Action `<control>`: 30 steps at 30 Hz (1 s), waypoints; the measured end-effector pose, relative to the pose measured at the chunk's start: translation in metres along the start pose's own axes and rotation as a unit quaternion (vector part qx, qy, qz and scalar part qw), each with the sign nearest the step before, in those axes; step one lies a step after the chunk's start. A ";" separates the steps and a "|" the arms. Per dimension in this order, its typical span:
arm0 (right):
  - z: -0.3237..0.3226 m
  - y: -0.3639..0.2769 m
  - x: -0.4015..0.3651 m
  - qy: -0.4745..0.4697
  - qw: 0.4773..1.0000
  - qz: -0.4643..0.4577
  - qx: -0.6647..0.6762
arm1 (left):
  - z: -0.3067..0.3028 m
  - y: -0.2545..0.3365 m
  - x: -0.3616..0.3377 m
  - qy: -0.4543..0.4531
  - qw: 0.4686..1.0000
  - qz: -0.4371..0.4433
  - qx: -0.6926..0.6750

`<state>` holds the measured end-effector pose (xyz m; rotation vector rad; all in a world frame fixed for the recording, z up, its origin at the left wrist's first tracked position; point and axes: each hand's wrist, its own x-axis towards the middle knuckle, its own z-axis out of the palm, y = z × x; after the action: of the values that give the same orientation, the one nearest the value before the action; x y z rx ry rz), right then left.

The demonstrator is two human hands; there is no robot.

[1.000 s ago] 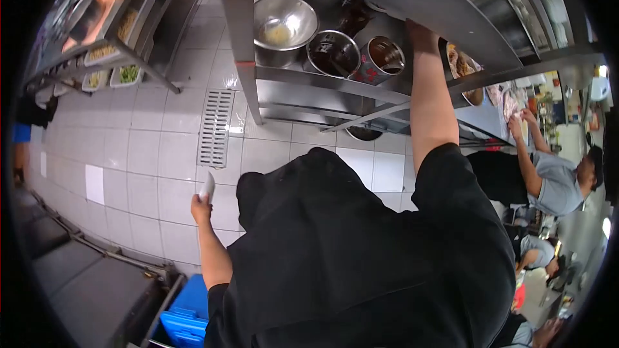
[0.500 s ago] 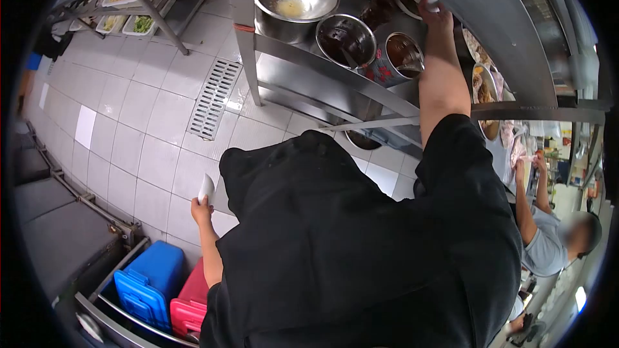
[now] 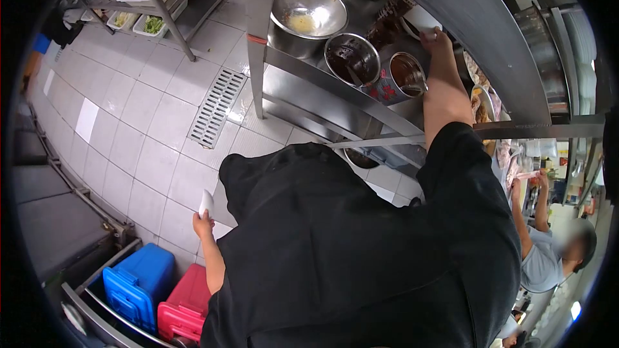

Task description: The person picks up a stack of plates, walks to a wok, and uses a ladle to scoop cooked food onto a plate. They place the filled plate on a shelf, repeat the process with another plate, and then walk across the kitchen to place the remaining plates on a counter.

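Note:
Low on the left, my left hand (image 3: pixel 204 224) is closed around a white dish (image 3: pixel 206 202), seen almost edge-on. My right hand (image 3: pixel 437 42) reaches onto the metal shelf, its fingers closed at the edge of a white bowl (image 3: pixel 422 19). Part of that bowl is hidden behind the shelf's upper beam. Nearest to this hand stands a tin of reddish-brown sauce (image 3: pixel 405 71) with a utensil in it. Beside the tin is a metal pot of dark sauce (image 3: pixel 351 58). A steel mixing bowl (image 3: pixel 316 6) with yellowish residue sits farther left.
Steel shelving (image 3: pixel 303 71) frames the work area. A floor drain (image 3: pixel 218 108) runs along the tiles. Blue (image 3: pixel 138 283) and red (image 3: pixel 184 303) lidded bins stand at lower left. A rack with food trays (image 3: pixel 151 24) is at upper left. Another person (image 3: pixel 548 258) works at right.
My right hand has drawn slightly back toward me, with the white bowl showing more. The view has shifted a little. My left hand still holds the white dish.

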<state>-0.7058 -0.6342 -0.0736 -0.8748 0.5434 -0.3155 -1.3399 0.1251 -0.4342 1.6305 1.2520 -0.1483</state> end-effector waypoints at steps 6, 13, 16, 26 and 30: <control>0.020 -0.003 -0.055 0.153 0.928 -0.070 -0.333 | -0.004 0.006 0.002 -0.005 1.000 -0.009 -0.008; 0.021 -0.005 -0.052 0.189 0.857 -0.071 -0.474 | -0.016 0.021 -0.007 0.016 1.000 0.017 0.003; 0.018 -0.007 -0.066 0.165 0.776 -0.187 -0.579 | -0.025 0.034 -0.017 0.012 1.000 0.008 -0.010; 0.013 -0.022 -0.206 0.051 0.486 -0.476 -0.732 | -0.084 0.096 0.007 0.005 0.998 0.038 0.044; 0.028 0.004 -0.310 0.050 0.513 -0.429 -0.741 | -0.106 0.168 0.025 -0.009 0.992 0.102 0.075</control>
<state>-0.9444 -0.4671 0.0363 -2.8976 0.3274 -0.8339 -1.2469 0.2344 -0.2939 1.8730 1.0729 -0.1331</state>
